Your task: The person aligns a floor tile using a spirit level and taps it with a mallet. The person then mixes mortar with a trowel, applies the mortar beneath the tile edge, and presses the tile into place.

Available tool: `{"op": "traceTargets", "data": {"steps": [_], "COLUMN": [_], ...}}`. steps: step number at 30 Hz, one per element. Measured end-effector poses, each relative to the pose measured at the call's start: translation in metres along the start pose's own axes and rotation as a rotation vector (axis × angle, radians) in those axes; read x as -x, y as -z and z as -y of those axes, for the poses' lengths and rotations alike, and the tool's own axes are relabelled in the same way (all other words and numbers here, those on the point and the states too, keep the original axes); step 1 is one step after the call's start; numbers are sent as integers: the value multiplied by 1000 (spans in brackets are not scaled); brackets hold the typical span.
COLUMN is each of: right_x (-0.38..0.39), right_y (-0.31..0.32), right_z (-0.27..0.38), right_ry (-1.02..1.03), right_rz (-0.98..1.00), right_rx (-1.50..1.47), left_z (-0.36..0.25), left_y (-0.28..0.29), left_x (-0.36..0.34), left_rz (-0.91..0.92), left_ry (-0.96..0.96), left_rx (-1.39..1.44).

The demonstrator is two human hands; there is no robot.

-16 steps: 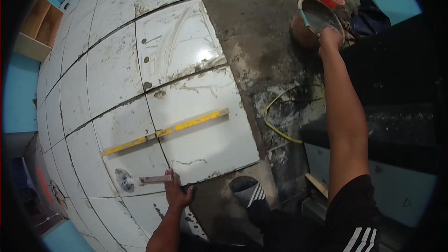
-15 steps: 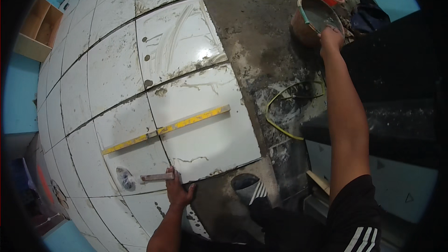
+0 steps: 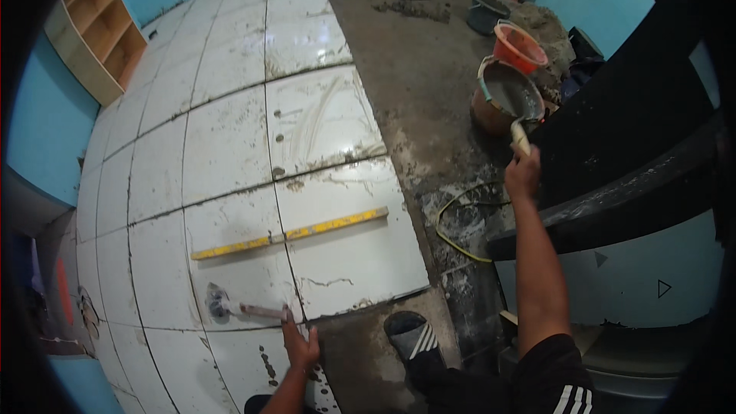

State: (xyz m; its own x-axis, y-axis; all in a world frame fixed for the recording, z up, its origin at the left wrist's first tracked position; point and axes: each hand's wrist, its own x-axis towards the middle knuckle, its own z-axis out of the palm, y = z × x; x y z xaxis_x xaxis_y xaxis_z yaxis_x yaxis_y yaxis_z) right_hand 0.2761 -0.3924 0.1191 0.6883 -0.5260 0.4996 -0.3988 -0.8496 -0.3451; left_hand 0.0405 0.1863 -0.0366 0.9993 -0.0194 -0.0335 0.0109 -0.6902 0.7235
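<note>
The right hand (image 3: 523,175) has drawn back from over the brown bucket (image 3: 487,113) beyond the right edge of the white tiles (image 3: 253,280); I now see its fingers wrapped around the trowel (image 3: 520,138), neck at the near rim, blade hidden: probably part-way out. The left hand (image 3: 301,346) meets the handle end of the mallet (image 3: 263,311) near one tile's lower edge; I cannot tell whether it grips.

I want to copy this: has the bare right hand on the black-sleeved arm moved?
Yes, the right hand moved back toward the person. Earlier it overlapped the rim of the round brown bucket; now a cream-coloured tool handle shows between them.
</note>
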Motion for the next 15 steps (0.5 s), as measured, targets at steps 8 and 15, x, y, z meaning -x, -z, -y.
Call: {"op": "traceTargets", "data": {"steps": [8,15], "right_x": [11,1], "right_y": [8,9], "right_z": [-5,-28], "right_ry": [-50,-211], "right_rz": [-16,-62], "right_rx": [-142,-326], "left_z": [1,-72], "left_y": [-29,-3], "left_x": [79,52], "left_rz": [-288,-447], "left_ry": [183,852], "left_rx": [207,347]}}
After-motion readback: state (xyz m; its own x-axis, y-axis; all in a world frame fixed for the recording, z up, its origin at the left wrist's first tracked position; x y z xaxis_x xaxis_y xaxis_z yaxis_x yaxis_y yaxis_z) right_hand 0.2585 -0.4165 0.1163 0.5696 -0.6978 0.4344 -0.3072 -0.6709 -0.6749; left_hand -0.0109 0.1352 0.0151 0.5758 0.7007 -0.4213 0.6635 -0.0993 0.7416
